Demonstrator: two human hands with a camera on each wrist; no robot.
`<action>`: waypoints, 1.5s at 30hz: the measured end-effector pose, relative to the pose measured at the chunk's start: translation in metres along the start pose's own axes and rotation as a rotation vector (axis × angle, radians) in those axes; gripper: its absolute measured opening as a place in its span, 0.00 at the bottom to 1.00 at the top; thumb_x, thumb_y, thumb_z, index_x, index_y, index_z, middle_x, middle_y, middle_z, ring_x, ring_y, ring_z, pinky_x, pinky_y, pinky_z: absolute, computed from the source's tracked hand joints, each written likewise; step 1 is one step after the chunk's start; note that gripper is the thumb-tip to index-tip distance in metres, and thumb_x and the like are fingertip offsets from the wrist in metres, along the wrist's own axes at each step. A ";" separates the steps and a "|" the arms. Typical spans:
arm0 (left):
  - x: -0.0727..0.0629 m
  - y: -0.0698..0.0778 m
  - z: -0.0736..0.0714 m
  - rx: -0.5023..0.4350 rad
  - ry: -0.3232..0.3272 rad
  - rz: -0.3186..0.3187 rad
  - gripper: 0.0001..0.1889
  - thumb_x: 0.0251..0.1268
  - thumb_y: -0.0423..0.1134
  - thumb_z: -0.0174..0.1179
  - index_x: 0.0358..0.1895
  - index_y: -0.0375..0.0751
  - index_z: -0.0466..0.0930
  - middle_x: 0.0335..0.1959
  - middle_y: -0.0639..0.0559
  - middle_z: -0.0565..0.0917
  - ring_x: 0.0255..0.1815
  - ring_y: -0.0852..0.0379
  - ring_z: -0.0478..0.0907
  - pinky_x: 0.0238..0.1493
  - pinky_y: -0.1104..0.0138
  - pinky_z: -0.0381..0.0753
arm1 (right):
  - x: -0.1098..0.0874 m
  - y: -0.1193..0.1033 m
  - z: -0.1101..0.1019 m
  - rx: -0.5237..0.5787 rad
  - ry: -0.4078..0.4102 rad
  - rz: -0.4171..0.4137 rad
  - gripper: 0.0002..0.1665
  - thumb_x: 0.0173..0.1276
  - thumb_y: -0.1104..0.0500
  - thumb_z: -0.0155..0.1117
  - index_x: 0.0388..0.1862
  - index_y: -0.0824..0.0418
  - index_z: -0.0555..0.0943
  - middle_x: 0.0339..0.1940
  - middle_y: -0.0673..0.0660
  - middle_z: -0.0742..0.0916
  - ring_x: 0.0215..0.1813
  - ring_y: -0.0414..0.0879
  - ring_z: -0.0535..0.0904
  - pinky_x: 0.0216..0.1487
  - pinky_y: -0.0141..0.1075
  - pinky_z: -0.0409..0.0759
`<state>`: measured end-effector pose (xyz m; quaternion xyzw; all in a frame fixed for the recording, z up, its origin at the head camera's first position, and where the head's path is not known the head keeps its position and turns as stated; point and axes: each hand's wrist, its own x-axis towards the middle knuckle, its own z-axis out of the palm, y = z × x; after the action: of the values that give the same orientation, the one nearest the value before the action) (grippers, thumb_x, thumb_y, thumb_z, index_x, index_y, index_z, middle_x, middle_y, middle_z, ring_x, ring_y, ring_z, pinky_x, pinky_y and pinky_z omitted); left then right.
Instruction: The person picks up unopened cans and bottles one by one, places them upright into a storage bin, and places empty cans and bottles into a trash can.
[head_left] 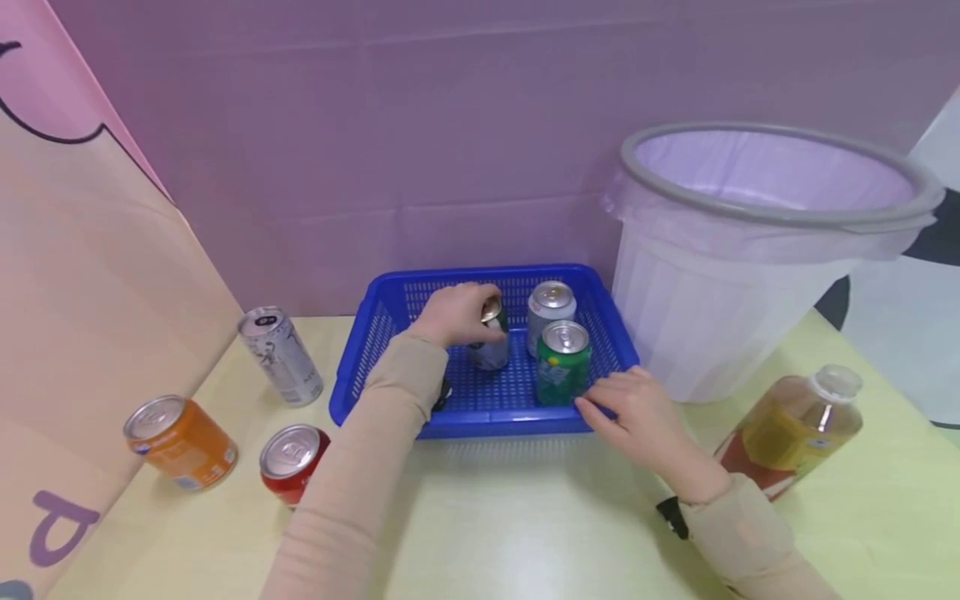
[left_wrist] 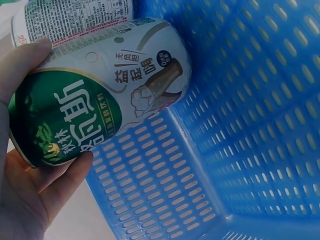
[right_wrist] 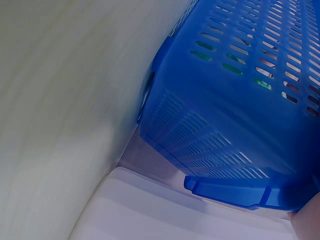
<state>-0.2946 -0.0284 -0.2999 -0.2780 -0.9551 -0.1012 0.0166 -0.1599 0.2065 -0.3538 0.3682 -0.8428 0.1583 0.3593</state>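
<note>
Inside a blue plastic basket point(head_left: 495, 423), my left hand point(head_left: 459, 315) grips a white and green drink can point(head_left: 491, 354) near its top. The left wrist view shows thumb and fingers around the green end of this can point(left_wrist: 100, 95), with another printed can beside it. A green can point(head_left: 562, 379) and a silver-white can point(head_left: 551, 304) stand in the basket's right half. My right hand point(head_left: 637, 417) holds the basket's front right corner at the rim. In the right wrist view, only a bit of that hand point(right_wrist: 307, 220) shows at the rim.
Left of the basket stand a silver patterned can point(head_left: 281, 358), an orange can point(head_left: 183, 442) and a red can point(head_left: 292, 458), partly behind the left sleeve. A white lined bin point(head_left: 690, 308) is close on the right. Near the right forearm stands a bottle of amber drink point(head_left: 795, 425).
</note>
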 end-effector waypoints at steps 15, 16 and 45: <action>0.004 -0.002 0.004 -0.057 0.004 -0.017 0.31 0.53 0.53 0.68 0.60 0.46 0.72 0.48 0.50 0.79 0.48 0.54 0.76 0.53 0.59 0.75 | 0.000 0.001 0.001 0.006 0.001 0.005 0.34 0.77 0.43 0.38 0.18 0.56 0.80 0.16 0.47 0.81 0.20 0.39 0.74 0.25 0.32 0.65; 0.004 -0.002 0.005 -0.066 0.002 -0.022 0.32 0.53 0.53 0.68 0.60 0.46 0.72 0.49 0.50 0.79 0.48 0.53 0.75 0.53 0.58 0.75 | 0.000 0.001 0.001 0.004 0.001 0.006 0.34 0.77 0.43 0.38 0.18 0.56 0.80 0.16 0.47 0.81 0.20 0.39 0.74 0.25 0.32 0.65; 0.009 -0.004 0.012 -0.151 0.070 -0.082 0.34 0.54 0.54 0.68 0.64 0.48 0.69 0.54 0.47 0.77 0.51 0.50 0.76 0.54 0.57 0.76 | 0.001 0.001 0.000 -0.003 -0.006 0.004 0.34 0.77 0.43 0.37 0.17 0.56 0.80 0.16 0.47 0.81 0.20 0.40 0.74 0.25 0.33 0.65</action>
<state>-0.3038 -0.0248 -0.3116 -0.2354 -0.9542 -0.1832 0.0245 -0.1610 0.2063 -0.3533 0.3665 -0.8449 0.1564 0.3568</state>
